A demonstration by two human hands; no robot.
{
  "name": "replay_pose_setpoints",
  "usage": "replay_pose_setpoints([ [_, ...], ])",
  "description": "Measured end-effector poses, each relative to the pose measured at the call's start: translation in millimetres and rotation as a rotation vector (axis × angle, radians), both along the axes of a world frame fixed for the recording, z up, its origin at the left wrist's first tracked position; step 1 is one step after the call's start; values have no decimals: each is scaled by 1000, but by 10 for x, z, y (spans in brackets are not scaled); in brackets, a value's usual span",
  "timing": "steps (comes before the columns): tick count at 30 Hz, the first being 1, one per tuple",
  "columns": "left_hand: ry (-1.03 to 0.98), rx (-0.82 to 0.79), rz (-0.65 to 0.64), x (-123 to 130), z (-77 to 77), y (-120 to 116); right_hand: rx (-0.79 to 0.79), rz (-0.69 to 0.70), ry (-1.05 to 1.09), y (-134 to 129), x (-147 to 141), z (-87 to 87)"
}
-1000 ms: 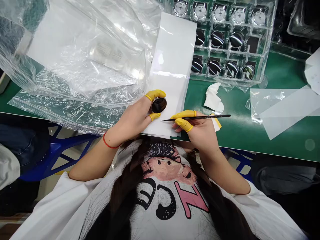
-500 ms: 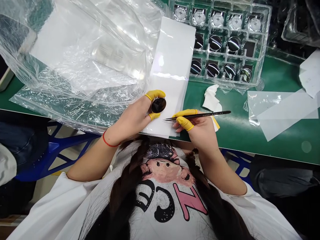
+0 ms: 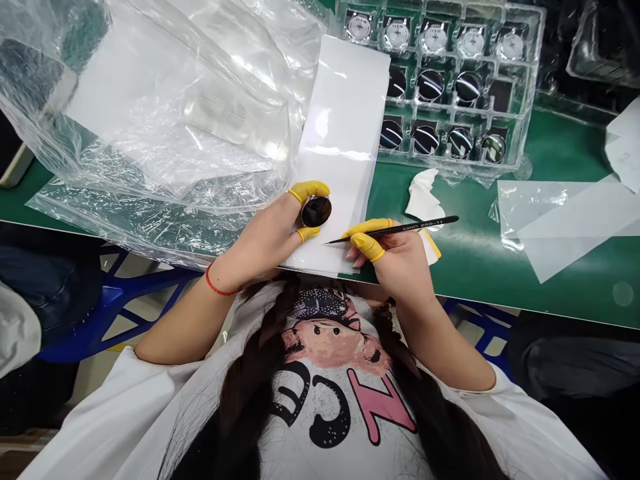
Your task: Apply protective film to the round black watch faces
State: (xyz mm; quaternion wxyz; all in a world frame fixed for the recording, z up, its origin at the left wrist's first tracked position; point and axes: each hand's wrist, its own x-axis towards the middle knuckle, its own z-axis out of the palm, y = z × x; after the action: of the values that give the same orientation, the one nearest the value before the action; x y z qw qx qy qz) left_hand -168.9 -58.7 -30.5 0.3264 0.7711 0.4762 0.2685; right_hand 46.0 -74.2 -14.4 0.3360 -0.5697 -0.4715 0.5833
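My left hand (image 3: pixel 273 230), with yellow finger cots on the thumb and index finger, grips a round black glossy disc (image 3: pixel 317 211) by its edge. The disc looks like a watch face and is tilted above a white sheet (image 3: pixel 345 120). In my right hand (image 3: pixel 395 253), also wearing yellow finger cots, is a pair of black tweezers (image 3: pixel 400 229) held like a pen. Their thin tips point left, just below and right of the disc, apart from it. The tips look pressed together, with nothing visible between them.
Beyond the sheet a clear plastic tray (image 3: pixel 531 100) holds round pieces in compartments. Crumpled clear plastic bags (image 3: pixel 235 73) cover the left of the green table (image 3: pixel 480 267). A crumpled white tissue (image 3: pixel 424 195) lies near my right hand; translucent sheets (image 3: pixel 560 227) lie farther right.
The tweezers' tips, slightly parted before, now look closed together. My right hand has shifted very slightly left. My left hand holds the disc in nearly the same place.
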Motion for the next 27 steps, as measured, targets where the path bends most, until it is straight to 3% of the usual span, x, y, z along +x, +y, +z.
replay_pose_setpoints([
  [4,-2,13,2,-5,-26,-13,109,15,1,-114,48,132],
  [12,-126,-39,36,-40,-28,-34,354,-201,123,-199,205,495],
  [20,-327,-46,11,91,178,-302,234,-100,193,-154,88,473],
  [27,-395,-65,-9,166,196,-383,212,-148,249,-107,150,451],
])
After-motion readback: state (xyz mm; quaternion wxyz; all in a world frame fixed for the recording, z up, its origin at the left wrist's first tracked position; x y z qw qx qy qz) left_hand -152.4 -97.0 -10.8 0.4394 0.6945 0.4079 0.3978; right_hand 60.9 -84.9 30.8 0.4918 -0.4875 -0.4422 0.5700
